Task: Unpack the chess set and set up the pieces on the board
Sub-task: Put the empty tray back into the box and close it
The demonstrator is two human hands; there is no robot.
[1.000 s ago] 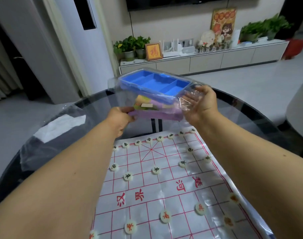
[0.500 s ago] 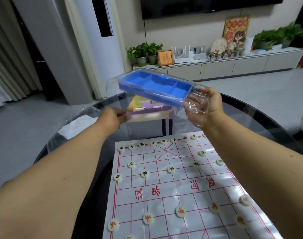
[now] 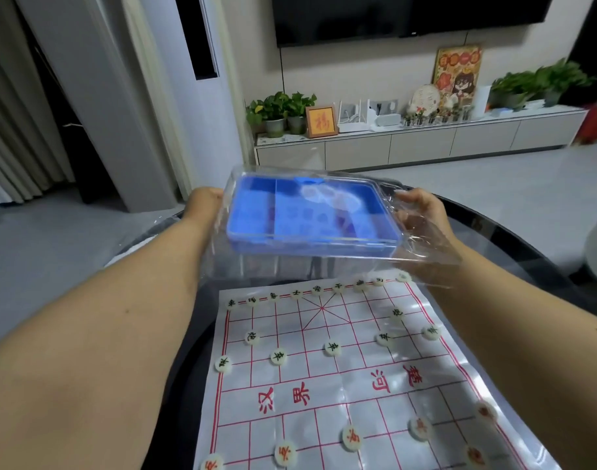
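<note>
since a moment ago the blue tray (image 3: 310,215) in its clear case (image 3: 422,245) tips flatter; both hands, left hand (image 3: 205,201) and right hand (image 3: 422,212), grip its ends above the board (image 3: 324,378). set it aside on the counter (image 3: 528,252), level, clear of pieces.

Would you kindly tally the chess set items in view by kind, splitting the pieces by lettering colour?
Dark-lettered pieces: 16
Red-lettered pieces: 6 in view
Board: 1
Clear case, blue tray inside: 1
Total: 24
</note>
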